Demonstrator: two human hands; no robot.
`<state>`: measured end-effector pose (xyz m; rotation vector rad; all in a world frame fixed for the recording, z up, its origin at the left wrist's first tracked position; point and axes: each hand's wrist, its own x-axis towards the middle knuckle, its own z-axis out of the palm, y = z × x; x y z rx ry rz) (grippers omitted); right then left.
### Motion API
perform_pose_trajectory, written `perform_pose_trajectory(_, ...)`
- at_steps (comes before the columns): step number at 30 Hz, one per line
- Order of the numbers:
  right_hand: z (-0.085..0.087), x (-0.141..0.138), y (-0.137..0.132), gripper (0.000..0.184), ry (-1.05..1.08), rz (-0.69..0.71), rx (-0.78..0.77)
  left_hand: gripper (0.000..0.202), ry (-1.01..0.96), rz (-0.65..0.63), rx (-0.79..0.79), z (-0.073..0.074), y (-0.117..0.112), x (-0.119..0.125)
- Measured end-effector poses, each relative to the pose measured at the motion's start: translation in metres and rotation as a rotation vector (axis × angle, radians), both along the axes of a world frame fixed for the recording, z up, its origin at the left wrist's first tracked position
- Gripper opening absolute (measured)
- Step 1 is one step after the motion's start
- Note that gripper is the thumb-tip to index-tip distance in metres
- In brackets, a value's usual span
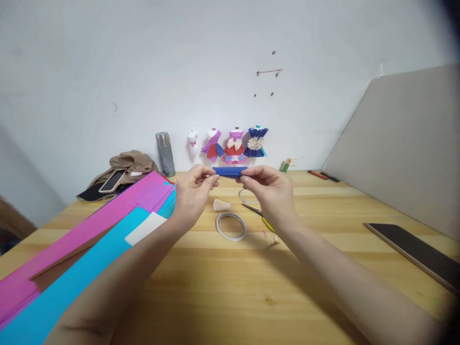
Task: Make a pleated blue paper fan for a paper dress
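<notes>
A folded strip of dark blue paper [229, 171] is held up above the table, level between my two hands. My left hand [196, 194] pinches its left end between thumb and fingers. At the other end, my right hand [273, 191] grips it the same way. Below them on the wood lie a roll of white tape [217, 229], a small cream paper piece [221, 205] and scissors with yellow handles [267, 224], partly covered by my right hand. Another thin pale ring [247, 199] shows behind the scissors. Small paper scraps [274, 240] lie near the right wrist.
Several small dress forms, one in a blue paper dress [256, 142], stand by the wall beside a grey flask [165, 155]. Pink and blue paper sheets [108, 254] cover the left side. A phone [112, 181] rests on brown cloth [134, 160]; a dark tablet [413, 251] lies right.
</notes>
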<state>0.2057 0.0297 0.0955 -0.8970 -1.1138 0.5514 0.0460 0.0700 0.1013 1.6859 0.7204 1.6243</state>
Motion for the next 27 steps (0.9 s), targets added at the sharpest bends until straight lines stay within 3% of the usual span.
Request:
perform_pose_trajectory(9,0.006,0.001,-0.002,0.013,0.044,0.024,-0.027,0.009,-0.104,-0.056,-0.081,0.010,-0.005,0.002)
perform_pose_trajectory(19,0.006,0.002,-0.001,0.012,0.072,0.021,-0.021,0.012,-0.100,-0.110,-0.061,0.006,-0.003,0.002)
perform_pose_trajectory(27,0.006,0.002,0.000,0.016,0.191,0.203,-0.139,0.034,-0.058,-0.300,-0.124,0.013,-0.005,-0.003)
